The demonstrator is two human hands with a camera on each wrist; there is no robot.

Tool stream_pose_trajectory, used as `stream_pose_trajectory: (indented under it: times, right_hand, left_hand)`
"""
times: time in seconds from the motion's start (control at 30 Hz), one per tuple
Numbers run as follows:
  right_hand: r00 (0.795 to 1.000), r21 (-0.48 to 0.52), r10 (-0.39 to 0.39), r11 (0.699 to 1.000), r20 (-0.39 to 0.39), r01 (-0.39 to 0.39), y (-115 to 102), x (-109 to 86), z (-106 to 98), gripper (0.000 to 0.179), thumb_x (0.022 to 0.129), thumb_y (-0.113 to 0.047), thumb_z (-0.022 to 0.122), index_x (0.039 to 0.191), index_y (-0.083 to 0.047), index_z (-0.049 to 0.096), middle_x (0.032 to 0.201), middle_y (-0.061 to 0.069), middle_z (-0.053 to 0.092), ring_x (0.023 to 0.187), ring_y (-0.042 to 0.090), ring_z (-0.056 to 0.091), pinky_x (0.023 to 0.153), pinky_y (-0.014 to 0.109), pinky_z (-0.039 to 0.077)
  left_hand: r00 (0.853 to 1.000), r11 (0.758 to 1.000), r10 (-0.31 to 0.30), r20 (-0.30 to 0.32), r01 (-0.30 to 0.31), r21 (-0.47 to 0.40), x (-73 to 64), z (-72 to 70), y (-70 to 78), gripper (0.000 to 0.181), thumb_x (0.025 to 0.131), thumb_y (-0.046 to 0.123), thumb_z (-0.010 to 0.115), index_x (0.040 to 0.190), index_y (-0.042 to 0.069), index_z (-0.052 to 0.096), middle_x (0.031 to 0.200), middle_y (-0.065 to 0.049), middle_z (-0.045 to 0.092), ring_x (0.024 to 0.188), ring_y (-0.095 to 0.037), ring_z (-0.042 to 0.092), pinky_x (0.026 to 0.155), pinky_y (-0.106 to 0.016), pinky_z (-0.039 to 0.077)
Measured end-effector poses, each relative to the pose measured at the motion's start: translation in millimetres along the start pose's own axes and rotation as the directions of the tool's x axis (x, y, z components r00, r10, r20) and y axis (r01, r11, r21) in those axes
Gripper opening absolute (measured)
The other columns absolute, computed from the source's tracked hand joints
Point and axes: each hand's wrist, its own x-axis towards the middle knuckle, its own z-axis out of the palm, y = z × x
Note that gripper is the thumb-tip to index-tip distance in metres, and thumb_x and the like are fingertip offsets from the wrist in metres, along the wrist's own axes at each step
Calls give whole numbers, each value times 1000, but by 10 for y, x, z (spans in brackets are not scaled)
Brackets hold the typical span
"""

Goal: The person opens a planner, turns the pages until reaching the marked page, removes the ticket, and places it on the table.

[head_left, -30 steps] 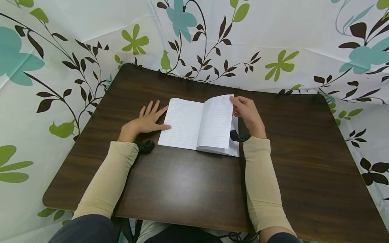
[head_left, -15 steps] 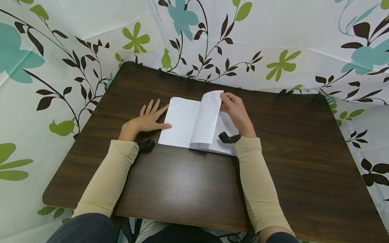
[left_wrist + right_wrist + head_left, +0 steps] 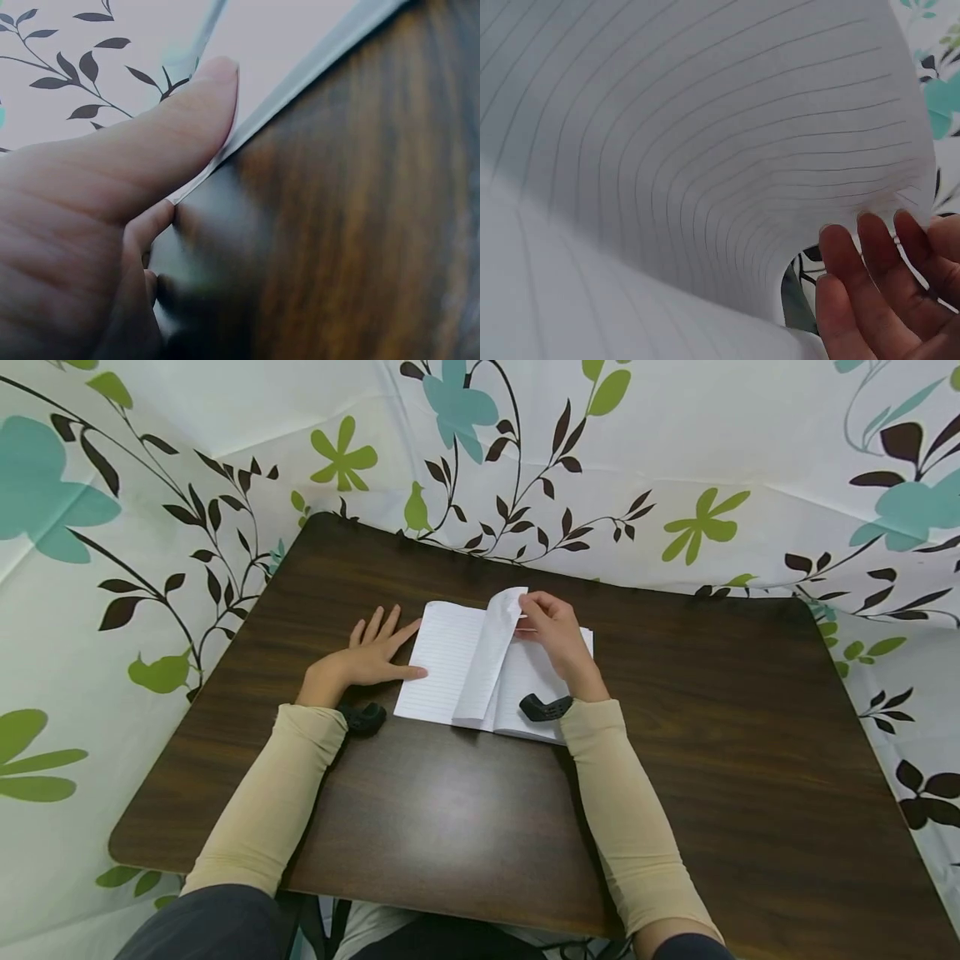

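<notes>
An open notebook [image 3: 444, 652] with lined white pages lies on the dark wooden table. One page [image 3: 489, 647] stands lifted and curves over toward the left half; the right wrist view shows its lined underside [image 3: 727, 112] bent in a curl. My right hand [image 3: 557, 639] pinches that page by its top outer corner between thumb and fingertips. With fingers spread, my left hand [image 3: 363, 660] lies at the notebook's left edge. Its thumb rests on the left page, and in the left wrist view the thumb [image 3: 172, 112] presses over the paper edge.
The brown wood-grain table [image 3: 450, 810] spreads out around the notebook. Behind and beside it hangs a white cloth [image 3: 705, 435] printed with leaves and flowers. A black wrist device [image 3: 363, 720] sits at the left wrist, another [image 3: 543, 707] at the right.
My right hand has moved left, carrying the pinched page from the right side over past the notebook's middle. More of the right page beneath shows. The left hand has stayed in place.
</notes>
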Motion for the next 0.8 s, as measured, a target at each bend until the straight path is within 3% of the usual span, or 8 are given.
stream_pose_trajectory:
  times: [0.27,0.4,0.5,0.63,0.8]
  right_hand:
    - [998,-55,-12,998,61,16,32,71,203,16,108,-23,59,99,-10,64,100,-2,75,93,10,76,97,38,60]
    - [999,-114,-1,993,48,6,65,110,281,17,108,-22,59,98,-8,63,109,12,78,91,7,76,95,36,61]
    - [999,-159,7,987,38,-1,94,135,334,19,108,-21,59,99,-5,64,119,24,75,95,11,77,95,35,61]
    - [999,-186,13,983,44,-5,139,159,409,20,107,-21,60,102,-3,65,121,27,74,99,19,79,85,27,62]
    - [996,-180,43,983,83,-27,189,167,499,23,107,-24,60,108,-1,66,118,26,75,83,15,81,66,22,61]
  left_hand:
    - [1000,1000,-10,11,9,16,-24,-18,45,99,99,61,58,170,23,-1,172,-15,-27,158,-39,-30,125,-62,-20]
    - [1000,1000,-2,15,2,7,-17,-25,40,102,98,65,57,170,24,-2,172,-14,-28,157,-38,-33,124,-62,-21]
    - [1000,1000,5,18,-5,7,-23,-38,55,101,98,64,57,170,23,-2,172,-16,-28,157,-39,-33,124,-64,-21]
    - [1000,1000,-7,24,6,17,-8,-29,40,100,99,66,54,170,24,-3,171,-14,-30,157,-37,-34,124,-62,-21]
    - [999,999,-34,23,34,-14,12,-9,17,96,97,81,33,169,28,-2,172,-9,-30,157,-32,-35,125,-59,-22]
